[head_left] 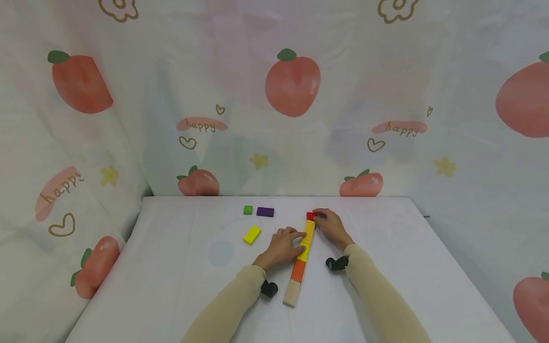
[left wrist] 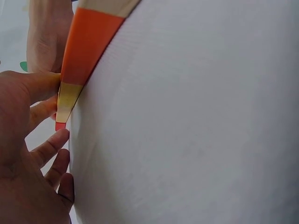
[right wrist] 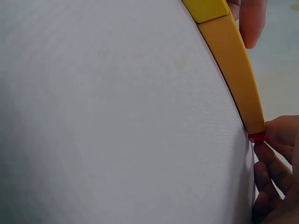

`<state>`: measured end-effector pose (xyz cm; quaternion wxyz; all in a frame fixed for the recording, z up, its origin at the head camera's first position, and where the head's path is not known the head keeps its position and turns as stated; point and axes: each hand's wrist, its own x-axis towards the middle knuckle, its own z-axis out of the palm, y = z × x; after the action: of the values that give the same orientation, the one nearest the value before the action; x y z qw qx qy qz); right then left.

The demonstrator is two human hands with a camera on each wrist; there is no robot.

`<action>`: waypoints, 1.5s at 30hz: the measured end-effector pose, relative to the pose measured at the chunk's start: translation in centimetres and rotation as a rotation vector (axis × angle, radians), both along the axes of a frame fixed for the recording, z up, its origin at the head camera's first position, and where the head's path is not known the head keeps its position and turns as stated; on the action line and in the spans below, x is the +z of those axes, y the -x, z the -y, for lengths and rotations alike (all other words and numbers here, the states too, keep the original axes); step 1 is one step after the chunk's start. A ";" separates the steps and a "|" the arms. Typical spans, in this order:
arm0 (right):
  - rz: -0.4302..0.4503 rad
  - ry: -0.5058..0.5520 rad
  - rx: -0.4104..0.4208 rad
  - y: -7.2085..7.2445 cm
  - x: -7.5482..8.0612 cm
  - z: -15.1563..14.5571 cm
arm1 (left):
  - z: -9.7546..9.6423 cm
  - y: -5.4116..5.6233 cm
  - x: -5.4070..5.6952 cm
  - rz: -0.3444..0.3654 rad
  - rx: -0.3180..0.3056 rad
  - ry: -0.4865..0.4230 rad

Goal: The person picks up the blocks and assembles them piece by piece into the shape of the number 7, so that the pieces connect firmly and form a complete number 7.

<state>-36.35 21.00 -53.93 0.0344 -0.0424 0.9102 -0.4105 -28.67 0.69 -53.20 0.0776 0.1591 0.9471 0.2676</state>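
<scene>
A row of blocks runs away from the person in the head view: a plain wood block, an orange block, a yellow block, a longer yellow-orange block and a small red block at the far end. My right hand pinches the red block between thumb and fingers, right at the end of the yellow-orange block. On the row's left side is my left hand. Its thumb touches the yellow block and its index finger the yellow-orange one, while the other fingers are loosely spread.
Left of the row, a green block and a purple block lie near the table's back edge. Nearer to the left hand is another yellow block. A printed curtain hangs behind the white table.
</scene>
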 end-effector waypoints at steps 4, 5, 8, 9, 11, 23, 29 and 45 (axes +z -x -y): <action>0.010 -0.001 -0.003 0.1 -0.1 0.1 | 0.0 0.0 0.0 0.005 0.005 0.000; 0.008 -0.008 0.000 0.1 0.0 0.1 | 0.0 0.0 0.0 0.004 0.005 0.001; 0.005 -0.023 0.002 0.0 0.1 0.2 | 0.0 0.0 0.0 0.001 0.004 0.002; 0.005 -0.024 0.001 0.0 0.1 0.2 | 0.0 0.0 0.0 0.003 0.004 0.004; -0.003 -0.030 0.008 -0.1 0.1 0.2 | 0.0 0.0 -0.1 0.003 0.004 0.006; 0.009 -0.004 0.009 -0.5 0.5 -0.6 | -0.1 -0.1 0.0 0.019 0.010 -0.003; 0.019 -0.022 0.030 -0.9 0.5 -0.8 | -0.1 0.0 -0.2 0.024 0.018 -0.001; -0.058 -0.081 0.084 -1.3 0.2 -0.6 | 0.0 0.0 -0.3 0.009 0.007 -0.006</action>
<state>-35.03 21.62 -53.74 0.0269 -0.0910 0.9242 -0.3700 -28.71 0.72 -53.49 0.0805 0.1547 0.9465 0.2715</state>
